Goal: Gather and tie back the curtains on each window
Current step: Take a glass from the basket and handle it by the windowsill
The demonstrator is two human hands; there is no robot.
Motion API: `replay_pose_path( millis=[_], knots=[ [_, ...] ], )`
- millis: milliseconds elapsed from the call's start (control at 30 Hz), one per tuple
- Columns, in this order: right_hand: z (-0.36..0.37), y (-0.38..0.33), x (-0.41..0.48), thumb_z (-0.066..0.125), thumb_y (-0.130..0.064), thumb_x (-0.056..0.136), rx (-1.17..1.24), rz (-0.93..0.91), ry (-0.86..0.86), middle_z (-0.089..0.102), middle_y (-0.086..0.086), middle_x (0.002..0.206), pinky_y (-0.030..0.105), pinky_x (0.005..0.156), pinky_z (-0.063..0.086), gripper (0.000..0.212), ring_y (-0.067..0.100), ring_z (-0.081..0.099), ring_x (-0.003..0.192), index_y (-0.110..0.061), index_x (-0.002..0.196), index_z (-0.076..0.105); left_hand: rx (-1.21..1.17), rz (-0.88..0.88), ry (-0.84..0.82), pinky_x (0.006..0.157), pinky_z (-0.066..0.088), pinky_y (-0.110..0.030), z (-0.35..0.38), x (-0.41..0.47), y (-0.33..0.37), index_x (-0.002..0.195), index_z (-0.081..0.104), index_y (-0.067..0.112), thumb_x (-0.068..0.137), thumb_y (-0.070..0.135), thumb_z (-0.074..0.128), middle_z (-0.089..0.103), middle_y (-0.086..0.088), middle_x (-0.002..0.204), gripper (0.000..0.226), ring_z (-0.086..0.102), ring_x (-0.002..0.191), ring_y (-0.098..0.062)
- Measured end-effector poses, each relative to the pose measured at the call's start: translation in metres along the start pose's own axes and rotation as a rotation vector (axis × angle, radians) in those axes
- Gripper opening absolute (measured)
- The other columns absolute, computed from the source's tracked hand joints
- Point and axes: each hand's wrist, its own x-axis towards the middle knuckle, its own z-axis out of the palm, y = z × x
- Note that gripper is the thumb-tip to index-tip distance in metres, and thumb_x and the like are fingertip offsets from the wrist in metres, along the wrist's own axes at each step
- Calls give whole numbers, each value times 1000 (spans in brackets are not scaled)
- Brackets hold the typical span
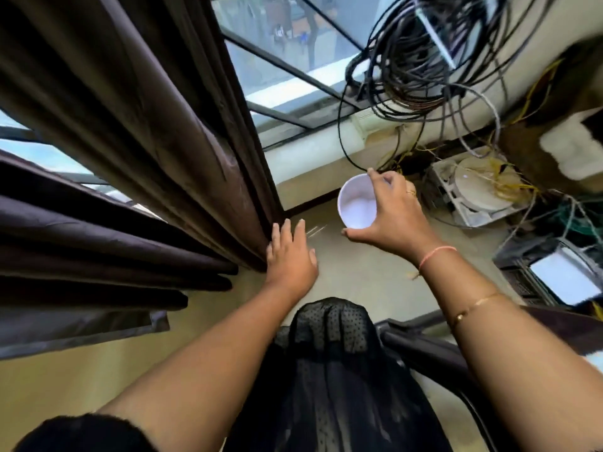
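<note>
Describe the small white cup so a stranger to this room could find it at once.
Start at the dark brown curtain beside the window and look right of its lower edge. There the right hand holds a small round white cup by its rim. Unlike the tangled black cables up and right of it, it is smooth, white and held in a hand.

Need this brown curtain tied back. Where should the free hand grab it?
Likely the low right edge, from the room side: the brown curtain bunches into narrow folds there, beside the left hand. The right hand holds a white cup.
</note>
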Motion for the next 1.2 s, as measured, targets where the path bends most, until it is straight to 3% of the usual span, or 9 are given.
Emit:
replay_pose_path(
  millis=[333,533,767,1000,1200],
  knots=[
    [-55,91,-171,77,-56,56,10,84,93,31,9,136,43,96,39,110,31,30,125,-18,145,23,-208,16,57,113,20,-36,86,-131,111,143,28,13,93,18,45,29,-4,150,53,22,139,-21],
    [-88,168,-273,79,-56,55,39,207,130,33,12,135,44,103,34,112,33,32,126,-17,145,25,-307,22,6,107,27,-35,150,-225,174,141,30,15,95,20,41,35,-4,145,48,31,133,-22],
    [-97,256,-352,78,-57,55,89,421,220,30,10,135,45,98,38,108,31,32,123,-23,143,24,-243,47,-226,111,25,-42,201,-277,210,144,20,15,91,15,44,23,-7,149,59,29,135,-30],
    [-73,307,-399,81,-52,58,87,576,191,30,16,137,48,100,37,108,36,30,126,-17,145,25,-190,-14,-246,109,29,-42,222,-297,220,147,9,13,93,26,51,26,-8,150,70,34,133,-29],
    [-41,316,-415,81,-52,60,159,706,235,34,21,133,47,101,37,105,40,32,123,-12,141,29,-156,-45,-310,104,36,-42,228,-312,224,148,-2,12,93,23,50,29,-11,148,76,42,127,-31]
  ],
)
